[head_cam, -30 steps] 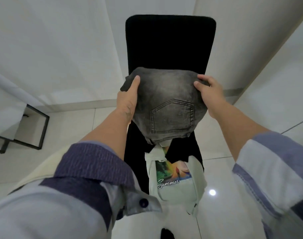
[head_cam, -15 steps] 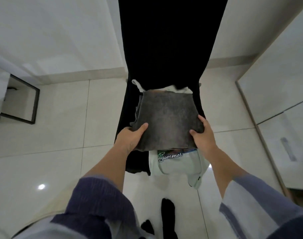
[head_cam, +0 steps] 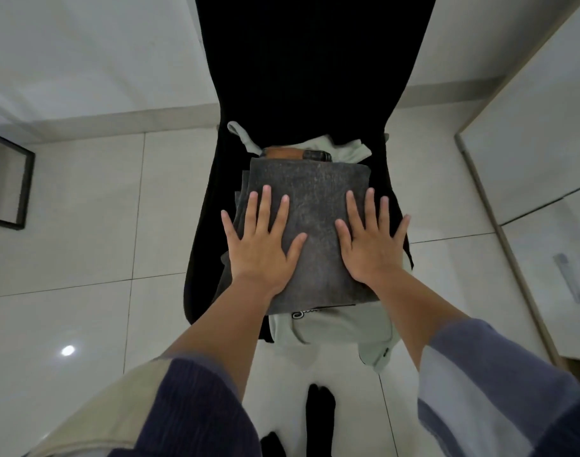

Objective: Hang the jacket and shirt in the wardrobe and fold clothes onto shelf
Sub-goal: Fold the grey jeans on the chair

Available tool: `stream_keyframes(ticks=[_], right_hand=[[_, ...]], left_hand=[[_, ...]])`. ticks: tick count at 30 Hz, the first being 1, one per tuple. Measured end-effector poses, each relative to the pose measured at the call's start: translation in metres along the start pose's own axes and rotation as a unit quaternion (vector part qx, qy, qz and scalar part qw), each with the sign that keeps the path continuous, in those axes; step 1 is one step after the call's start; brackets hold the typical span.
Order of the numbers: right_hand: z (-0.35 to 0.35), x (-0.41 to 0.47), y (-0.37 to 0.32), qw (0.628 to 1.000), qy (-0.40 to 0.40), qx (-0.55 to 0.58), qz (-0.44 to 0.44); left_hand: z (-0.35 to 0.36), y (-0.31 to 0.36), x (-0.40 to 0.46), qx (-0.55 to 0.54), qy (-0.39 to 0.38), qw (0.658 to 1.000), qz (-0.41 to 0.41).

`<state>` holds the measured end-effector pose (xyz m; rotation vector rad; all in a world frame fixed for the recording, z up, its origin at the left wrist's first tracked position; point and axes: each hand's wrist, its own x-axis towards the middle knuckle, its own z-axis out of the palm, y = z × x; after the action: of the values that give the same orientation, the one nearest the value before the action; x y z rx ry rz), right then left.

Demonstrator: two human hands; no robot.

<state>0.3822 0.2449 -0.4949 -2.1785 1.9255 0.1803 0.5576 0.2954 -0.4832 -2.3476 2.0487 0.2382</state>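
A pale tiled floor (head_cam: 84,225) surrounds a black chair (head_cam: 302,77), and on the chair's seat lies a folded grey pair of jeans (head_cam: 315,199) atop a pale green shirt (head_cam: 331,331) that hangs over the seat's front edge. The left hand (head_cam: 260,249) and right hand (head_cam: 369,247) press flat on the jeans side by side, fingers straight and spread apart, gripping nothing.

Left hand (head_cam: 259,249), right hand (head_cam: 369,245) flat, splayed.
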Motion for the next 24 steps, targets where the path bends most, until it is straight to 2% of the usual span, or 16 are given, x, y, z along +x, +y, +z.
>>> stream_keyframes(ticks=[3,7,9,11,13,16,18,20,24], right_hand=[[0.018,0.015,0.002,1.0,-0.021,0.008,-0.006],[0.019,0.016,0.001,0.998,0.049,0.009,-0.03],[0.012,0.013,-0.004,0.993,0.093,0.065,-0.024],[0.004,0.016,-0.01,0.98,0.114,0.157,0.048],[-0.005,0.024,-0.013,0.954,0.079,0.244,0.157],[-0.017,0.037,-0.01,0.92,-0.008,0.314,0.234],[-0.019,0.041,-0.006,0.899,-0.046,0.354,0.255],[-0.021,0.038,-0.005,0.886,-0.056,0.383,0.254],[-0.044,0.019,-0.006,0.887,-0.011,0.4,0.232]], left_hand=[[0.02,-0.005,0.014,-0.023,-0.018,1.0,-0.009],[0.022,-0.005,0.019,-0.055,-0.013,0.998,-0.018],[0.014,-0.004,0.02,-0.114,0.014,0.991,-0.076],[0.004,-0.004,0.026,-0.201,0.038,0.965,-0.163],[-0.002,-0.008,0.034,-0.267,0.033,0.936,-0.229],[-0.009,-0.017,0.045,-0.335,-0.05,0.881,-0.329],[-0.011,-0.023,0.044,-0.349,-0.088,0.869,-0.338],[-0.017,-0.025,0.04,-0.369,-0.071,0.869,-0.32],[-0.047,-0.019,0.032,-0.372,-0.044,0.886,-0.274]])
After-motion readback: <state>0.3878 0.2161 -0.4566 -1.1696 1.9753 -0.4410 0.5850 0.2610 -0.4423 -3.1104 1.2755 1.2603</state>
